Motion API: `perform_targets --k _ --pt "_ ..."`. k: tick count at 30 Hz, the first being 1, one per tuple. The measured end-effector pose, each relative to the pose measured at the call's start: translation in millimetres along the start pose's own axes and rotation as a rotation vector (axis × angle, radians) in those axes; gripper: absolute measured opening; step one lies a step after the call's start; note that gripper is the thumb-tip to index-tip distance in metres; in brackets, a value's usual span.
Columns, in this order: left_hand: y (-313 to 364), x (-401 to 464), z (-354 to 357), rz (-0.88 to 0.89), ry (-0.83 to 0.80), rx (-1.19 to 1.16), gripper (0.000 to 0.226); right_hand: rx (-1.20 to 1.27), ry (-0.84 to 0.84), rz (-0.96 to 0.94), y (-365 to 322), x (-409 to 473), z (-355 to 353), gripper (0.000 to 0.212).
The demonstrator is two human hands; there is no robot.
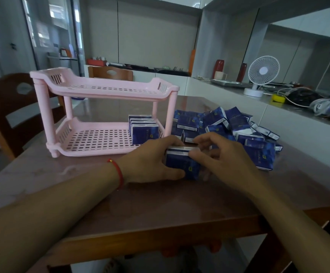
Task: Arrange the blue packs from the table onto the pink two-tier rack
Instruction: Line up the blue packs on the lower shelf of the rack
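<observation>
Here, on the glossy brown bench (160, 209), left hand (152, 164) and right hand (219, 154) together clasp a small soft blue film-wrapped pack (181, 164); each grip closed on it. Probably light, squashy: hold flat faces. Behind, loose blue pile (229, 125) partly hidden; pink slotted plastic two-tier rack (105, 89).

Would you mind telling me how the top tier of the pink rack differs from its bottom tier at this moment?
The top tier holds nothing visible, while the bottom tier has a row of blue packs standing upright at its right end. The top tier's floor shows narrow slots; the bottom tier's shows a grid of squarer holes. Both are pink plastic trays with raised, slotted ends, joined by the same posts.
</observation>
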State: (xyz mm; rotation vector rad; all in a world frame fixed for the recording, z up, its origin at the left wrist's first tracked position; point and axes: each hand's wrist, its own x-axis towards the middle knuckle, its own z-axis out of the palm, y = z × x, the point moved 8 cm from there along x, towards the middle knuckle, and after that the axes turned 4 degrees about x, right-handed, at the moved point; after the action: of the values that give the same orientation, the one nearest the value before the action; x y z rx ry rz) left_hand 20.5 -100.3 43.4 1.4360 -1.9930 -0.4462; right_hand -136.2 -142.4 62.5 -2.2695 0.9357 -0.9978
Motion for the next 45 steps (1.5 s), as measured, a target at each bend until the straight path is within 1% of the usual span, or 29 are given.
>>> perform_targets --k 3,6,10,13,18,22,24,28,30,33,36,42,45 --pt "-1 -3 -26 -0.008 -0.007 0.037 0.052 0.099 0.016 -0.019 -10 9 -1 0.027" --pt "-7 -10 -57 -0.019 -0.007 0.010 0.046 0.164 0.074 -0.045 -17 28 -5 0.029" --pt "-31 -11 -87 -0.094 0.114 -0.008 0.044 0.201 0.110 -0.001 -14 60 3 0.029" --pt "-49 -7 -93 -0.137 0.195 0.100 0.050 0.203 0.120 0.017 -10 85 13 0.028" --pt "-67 -2 -91 -0.147 0.309 0.314 0.062 0.114 0.268 -0.008 8 93 30 0.024" --pt "-78 2 -89 -0.183 0.348 0.336 0.064 0.019 0.228 -0.095 6 84 40 0.018" --pt "-80 3 -87 -0.185 0.353 0.316 0.066 0.005 0.198 -0.090 8 82 42 0.017" --pt "-77 1 -83 -0.227 0.347 0.341 0.072 0.126 0.113 -0.055 8 81 50 0.023" --pt "-75 -1 -84 -0.266 0.325 0.324 0.078 0.199 0.046 -0.060 3 79 54 0.027" --pt "-73 -5 -86 -0.337 0.219 0.271 0.086 0.211 -0.079 -0.097 -1 76 66 0.025" --pt "-75 -10 -89 -0.402 0.190 0.209 0.080 0.263 -0.142 -0.059 3 75 73 0.021" --pt "-80 -7 -86 -0.427 0.266 0.242 0.068 0.164 -0.143 -0.043 7 78 79 0.048" --pt "-79 -7 -84 -0.430 0.295 0.232 0.064 0.152 -0.142 -0.040 7 78 80 0.049"
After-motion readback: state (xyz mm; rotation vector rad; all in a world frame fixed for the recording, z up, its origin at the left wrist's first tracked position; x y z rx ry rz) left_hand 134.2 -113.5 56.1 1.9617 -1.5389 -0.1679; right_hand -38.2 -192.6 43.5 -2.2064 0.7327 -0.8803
